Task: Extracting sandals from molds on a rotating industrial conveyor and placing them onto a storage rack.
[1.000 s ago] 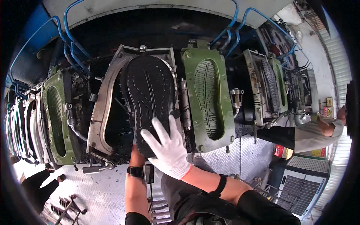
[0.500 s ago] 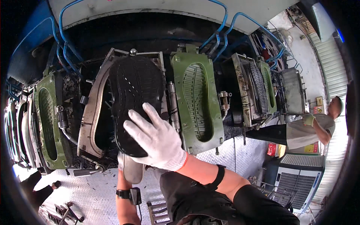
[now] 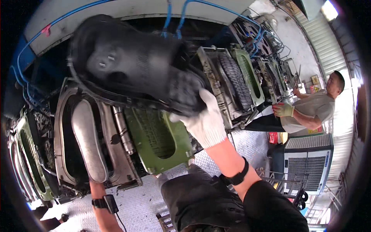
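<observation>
A black slide sandal [image 3: 139,62] hangs in the air above the moulds, its strap and footbed facing me and blurred by motion. My right hand [image 3: 205,125], in a white knit glove, grips it by the heel. Below it, a silvery sole-shaped metal last [image 3: 87,135] lies over an open steel mould frame [image 3: 63,116]. My left forearm [image 3: 102,210] reaches up to the last's near end, where the left hand is hidden. Partly covered by the sandal, a green mould half [image 3: 177,145] sits to the right of the frame.
More moulds run along the bench on both sides, including a green one [image 3: 33,158] at the left. Blue hoses [image 3: 181,19] hang above. At the right stands a co-worker [image 3: 313,108], behind a grey cooling unit [image 3: 308,164]. Patterned metal floor [image 3: 143,208] lies below.
The sandal has come off the metal last, up and left, turning from its ridged sole to its strap side. My right hand went from lying on the sole to gripping the heel. The view shifted.
</observation>
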Available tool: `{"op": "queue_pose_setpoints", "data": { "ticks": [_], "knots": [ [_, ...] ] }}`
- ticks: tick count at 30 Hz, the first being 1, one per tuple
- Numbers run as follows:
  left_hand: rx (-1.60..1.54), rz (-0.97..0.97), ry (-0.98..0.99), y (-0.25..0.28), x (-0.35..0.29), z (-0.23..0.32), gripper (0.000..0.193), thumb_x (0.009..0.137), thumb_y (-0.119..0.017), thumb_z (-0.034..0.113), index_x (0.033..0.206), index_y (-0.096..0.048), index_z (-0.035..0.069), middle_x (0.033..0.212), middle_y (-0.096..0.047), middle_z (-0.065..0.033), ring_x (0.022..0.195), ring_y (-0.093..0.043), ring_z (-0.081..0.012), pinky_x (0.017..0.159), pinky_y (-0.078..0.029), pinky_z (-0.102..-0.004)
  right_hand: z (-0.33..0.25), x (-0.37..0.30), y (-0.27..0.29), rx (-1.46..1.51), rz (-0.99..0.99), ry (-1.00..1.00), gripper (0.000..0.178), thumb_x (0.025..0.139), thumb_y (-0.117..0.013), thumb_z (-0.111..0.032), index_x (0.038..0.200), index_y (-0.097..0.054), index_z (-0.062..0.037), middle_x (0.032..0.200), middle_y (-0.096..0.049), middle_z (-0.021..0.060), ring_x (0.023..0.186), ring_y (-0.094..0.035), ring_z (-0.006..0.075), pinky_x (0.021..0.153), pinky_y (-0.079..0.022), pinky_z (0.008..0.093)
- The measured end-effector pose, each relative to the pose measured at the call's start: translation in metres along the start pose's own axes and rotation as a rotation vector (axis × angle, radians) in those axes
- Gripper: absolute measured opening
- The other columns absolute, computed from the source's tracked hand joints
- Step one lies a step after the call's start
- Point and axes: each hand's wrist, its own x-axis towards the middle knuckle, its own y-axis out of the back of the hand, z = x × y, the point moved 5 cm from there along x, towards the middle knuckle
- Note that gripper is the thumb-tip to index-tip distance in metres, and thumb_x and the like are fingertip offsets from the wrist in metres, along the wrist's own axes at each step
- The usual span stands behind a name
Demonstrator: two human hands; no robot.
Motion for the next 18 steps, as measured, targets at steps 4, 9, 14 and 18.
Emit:
{"op": "queue_pose_setpoints", "data": {
  "ticks": [4,9,14,18],
  "knots": [
    [0.185,-0.123,-0.257,-0.020,0.003,0.020,0.043,0.097,-0.053,0.017,0.138,-0.047,0.003,0.132,-0.056,-0.0110,0.116,-0.057,-0.0208,0.098,-0.049,-0.0366,-0.091,-0.051,0.043,-0.175,0.261,0.199,0.041,0.095,-0.050,-0.030,0.125,-0.053,-0.0034,0.122,-0.061,0.0145,0.109,-0.061,0.0326,0.081,-0.058,0.0526],
    [0.711,0.021,-0.462,-0.030,-0.037,0.020,0.045,0.097,-0.055,0.021,0.136,-0.047,0.001,0.133,-0.055,-0.0110,0.118,-0.055,-0.0217,0.101,-0.045,-0.0392,-0.233,-0.087,0.134,-0.056,0.414,0.441,0.041,0.093,-0.054,-0.028,0.124,-0.055,-0.0012,0.124,-0.061,0.0159,0.114,-0.059,0.0327,0.095,-0.053,0.0512],
    [0.301,0.251,-0.416,-0.083,-0.103,-0.028,0.057,0.100,-0.042,0.049,0.133,-0.051,0.003,0.130,-0.056,-0.0106,0.123,-0.048,-0.0235,0.106,-0.035,-0.0404,-0.331,-0.090,0.258,-0.074,0.525,0.404,0.028,0.092,-0.057,-0.018,0.116,-0.059,-0.0024,0.112,-0.067,0.0134,0.105,-0.064,0.0287,0.082,-0.059,0.0438],
    [0.179,0.580,-0.449,-0.111,-0.225,-0.150,0.044,0.094,-0.054,0.050,0.083,-0.059,0.008,0.064,-0.051,-0.0009,0.055,-0.044,-0.0130,0.050,-0.037,-0.0293,-0.327,-0.085,0.303,-0.135,0.642,0.160,0.028,0.093,-0.059,-0.020,0.113,-0.060,-0.0008,0.114,-0.065,0.0148,0.104,-0.063,0.0266,0.082,-0.057,0.0403]
  ]
}}
